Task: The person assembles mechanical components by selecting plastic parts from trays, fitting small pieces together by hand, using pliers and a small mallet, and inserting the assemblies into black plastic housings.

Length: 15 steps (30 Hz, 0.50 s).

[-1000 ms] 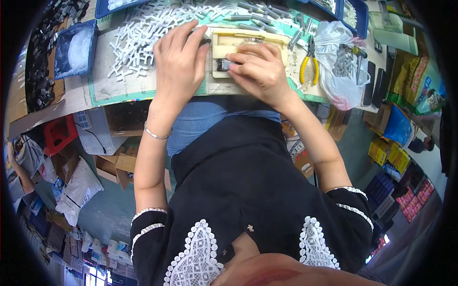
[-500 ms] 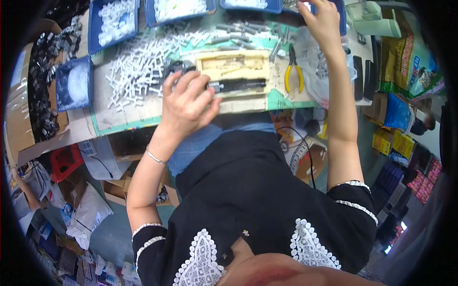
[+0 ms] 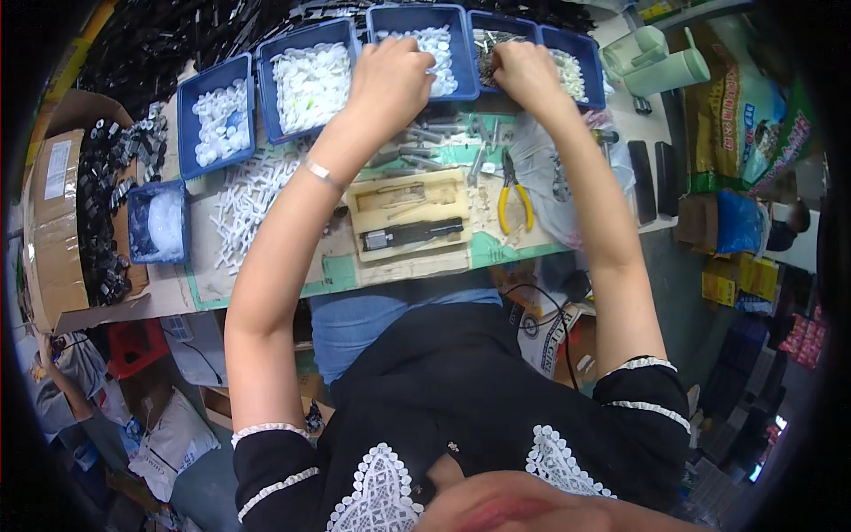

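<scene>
My left hand (image 3: 394, 80) reaches over the blue bin of small whitish parts (image 3: 439, 40), at its left side. Its fingers curl down and the tips are hidden. My right hand (image 3: 529, 78) dips into the bin of small metal pieces (image 3: 498, 40), thumb and fingers drawn together; whatever they pinch cannot be made out. Nearer to me lies a cream fixture block (image 3: 408, 199) with two recesses. A black tubular part (image 3: 415, 234) with a silvery end rests in the near recess.
Yellow-handled pliers (image 3: 512, 197) lie right of the block, beside a clear plastic bag (image 3: 554, 173). White branched pieces (image 3: 257, 199) are heaped at left. Grey tubular parts (image 3: 412, 146) lie behind the block. More blue bins (image 3: 215, 115) line the back; a carton of black parts (image 3: 62, 222) stands far left.
My left hand has left the fixture block and moved away from me to the bins. My right hand stays at the metal-piece bin. The view has shifted, showing more of the table's far side.
</scene>
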{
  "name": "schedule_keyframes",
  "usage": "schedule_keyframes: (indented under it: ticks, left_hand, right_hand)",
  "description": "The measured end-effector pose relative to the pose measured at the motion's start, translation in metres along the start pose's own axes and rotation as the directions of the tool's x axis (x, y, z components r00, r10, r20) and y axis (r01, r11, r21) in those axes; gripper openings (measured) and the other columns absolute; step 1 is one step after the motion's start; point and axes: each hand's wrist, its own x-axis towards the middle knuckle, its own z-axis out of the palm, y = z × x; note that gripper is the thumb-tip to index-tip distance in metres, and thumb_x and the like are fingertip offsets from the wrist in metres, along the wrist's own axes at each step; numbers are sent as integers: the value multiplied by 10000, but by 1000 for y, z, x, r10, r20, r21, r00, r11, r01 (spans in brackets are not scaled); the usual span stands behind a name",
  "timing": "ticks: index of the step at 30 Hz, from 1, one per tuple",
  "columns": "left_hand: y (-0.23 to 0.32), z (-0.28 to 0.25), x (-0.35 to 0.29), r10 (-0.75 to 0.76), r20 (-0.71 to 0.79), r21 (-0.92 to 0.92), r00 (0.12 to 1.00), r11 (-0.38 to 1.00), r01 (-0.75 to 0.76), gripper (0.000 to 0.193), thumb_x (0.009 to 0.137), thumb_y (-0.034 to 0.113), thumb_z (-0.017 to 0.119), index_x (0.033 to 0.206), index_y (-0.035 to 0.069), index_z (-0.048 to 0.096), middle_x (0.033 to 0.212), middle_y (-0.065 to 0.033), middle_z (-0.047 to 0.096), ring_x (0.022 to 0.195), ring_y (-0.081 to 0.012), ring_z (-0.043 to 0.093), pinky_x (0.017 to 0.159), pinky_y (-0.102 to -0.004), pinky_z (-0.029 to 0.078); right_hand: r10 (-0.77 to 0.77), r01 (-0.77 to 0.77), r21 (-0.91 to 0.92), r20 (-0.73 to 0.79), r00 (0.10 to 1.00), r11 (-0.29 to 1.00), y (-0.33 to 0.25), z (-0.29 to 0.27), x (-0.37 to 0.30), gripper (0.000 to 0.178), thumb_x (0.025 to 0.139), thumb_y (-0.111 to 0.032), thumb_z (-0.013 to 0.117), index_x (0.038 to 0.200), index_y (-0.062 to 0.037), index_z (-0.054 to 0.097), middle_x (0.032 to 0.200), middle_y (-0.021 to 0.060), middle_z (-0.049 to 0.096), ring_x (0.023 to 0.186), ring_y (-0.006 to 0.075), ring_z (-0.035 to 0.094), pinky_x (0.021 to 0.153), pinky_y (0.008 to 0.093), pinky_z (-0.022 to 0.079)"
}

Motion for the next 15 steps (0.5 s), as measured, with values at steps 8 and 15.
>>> schedule_keyframes:
  ticks: [8,15]
  left_hand:
    - [-10,30,29,-29,89,-25,996,999,31,140,752,165,604,752,40,668,792,-127,629,762,-316,608,708,-418,460]
    - [1,-4,-1,-499,110,-856,860,392,337,150,748,107,629,798,-32,653,700,-97,671,650,-149,656,633,-265,529]
  right_hand:
    - [-78,90,95,-127,989,991,3,9,-5,95,673,-100,587,689,-20,635,718,202,630,698,357,626,678,440,497]
    - [70,-25,285,-148,986,958,14,7,-9,124,778,-153,585,794,-62,667,780,175,642,756,361,621,704,445,495]
